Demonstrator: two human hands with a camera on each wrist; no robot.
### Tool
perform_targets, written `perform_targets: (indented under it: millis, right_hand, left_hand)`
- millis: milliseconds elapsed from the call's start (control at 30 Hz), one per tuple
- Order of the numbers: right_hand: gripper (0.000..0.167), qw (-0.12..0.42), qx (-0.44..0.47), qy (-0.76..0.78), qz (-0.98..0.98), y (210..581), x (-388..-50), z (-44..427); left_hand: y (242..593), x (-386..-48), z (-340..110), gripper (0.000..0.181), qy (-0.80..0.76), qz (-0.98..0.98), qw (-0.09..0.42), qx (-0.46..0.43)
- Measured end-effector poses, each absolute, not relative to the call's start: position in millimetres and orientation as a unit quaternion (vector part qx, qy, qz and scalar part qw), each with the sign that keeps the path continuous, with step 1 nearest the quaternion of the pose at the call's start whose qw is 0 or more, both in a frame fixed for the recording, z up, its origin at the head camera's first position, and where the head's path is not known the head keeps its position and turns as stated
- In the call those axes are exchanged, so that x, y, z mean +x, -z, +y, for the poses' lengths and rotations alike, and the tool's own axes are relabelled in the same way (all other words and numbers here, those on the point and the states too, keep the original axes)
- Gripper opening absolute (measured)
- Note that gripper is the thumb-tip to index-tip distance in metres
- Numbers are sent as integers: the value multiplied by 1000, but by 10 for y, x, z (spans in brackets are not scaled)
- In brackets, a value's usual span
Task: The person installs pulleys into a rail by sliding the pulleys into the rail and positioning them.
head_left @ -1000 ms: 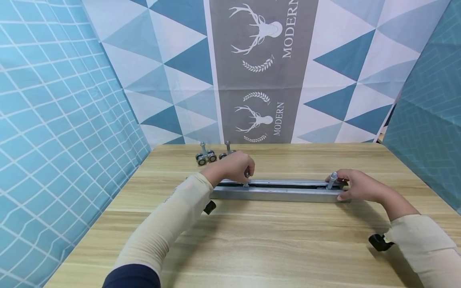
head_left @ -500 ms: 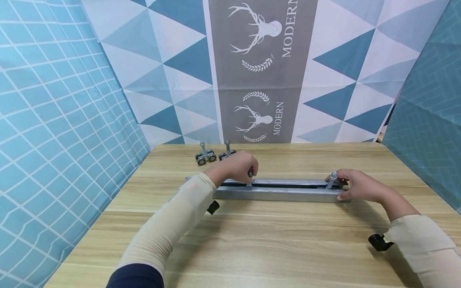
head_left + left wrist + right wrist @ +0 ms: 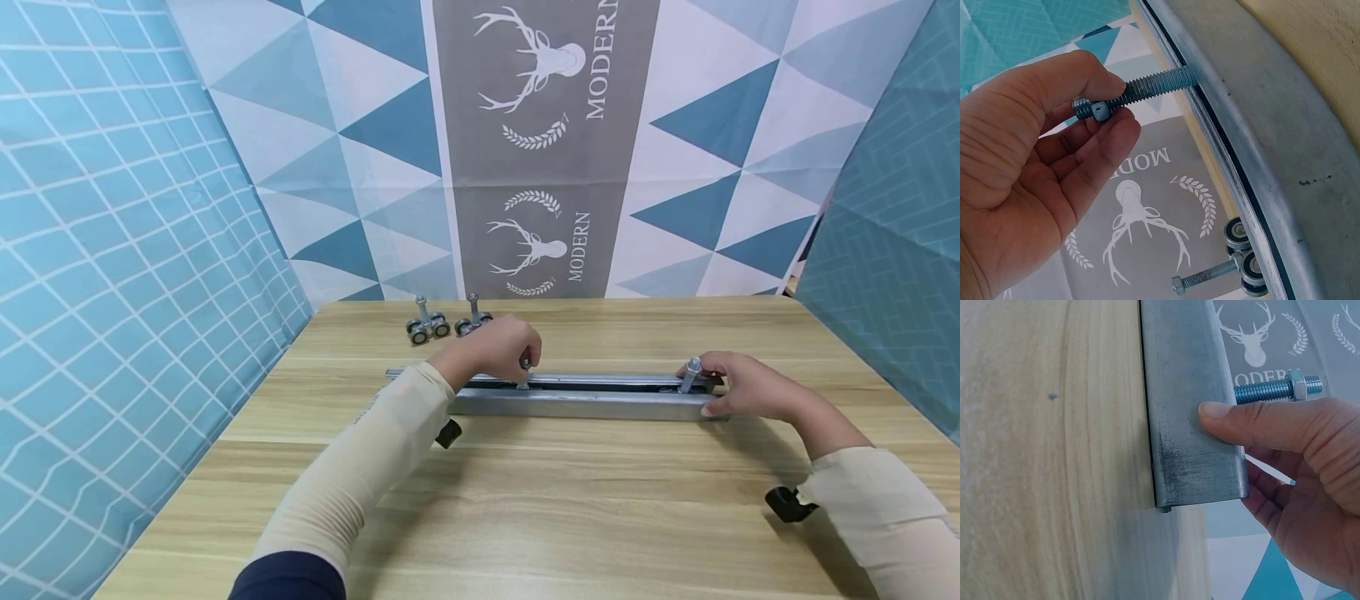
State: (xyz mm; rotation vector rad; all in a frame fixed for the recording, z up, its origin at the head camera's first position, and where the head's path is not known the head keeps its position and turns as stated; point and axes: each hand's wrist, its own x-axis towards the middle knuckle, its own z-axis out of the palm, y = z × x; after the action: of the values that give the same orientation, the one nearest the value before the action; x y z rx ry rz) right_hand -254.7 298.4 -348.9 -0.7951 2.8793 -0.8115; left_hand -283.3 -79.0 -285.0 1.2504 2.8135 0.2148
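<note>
On the worktop lies a slotted metal rail — the right hand grips its right end, beside a threaded bolt; the left hand pinches a second bolt rising from the slot. Behind — two roller trolleys, then a deer-print backdrop.

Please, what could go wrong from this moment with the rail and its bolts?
The left hand pinches one bolt near its top, so it might tilt and jam in the rail. A second bolt stands near the rail's right end, by the right hand; it could perhaps slide out if that end is open.
</note>
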Motion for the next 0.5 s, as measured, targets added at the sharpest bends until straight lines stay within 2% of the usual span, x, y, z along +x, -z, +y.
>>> perform_targets:
  millis: [500]
  right_hand:
    - [46,15,-263,260,929,3500,-2536,2986]
  left_hand:
    - [2906,-2817,-730,10,-85,896,-12,435]
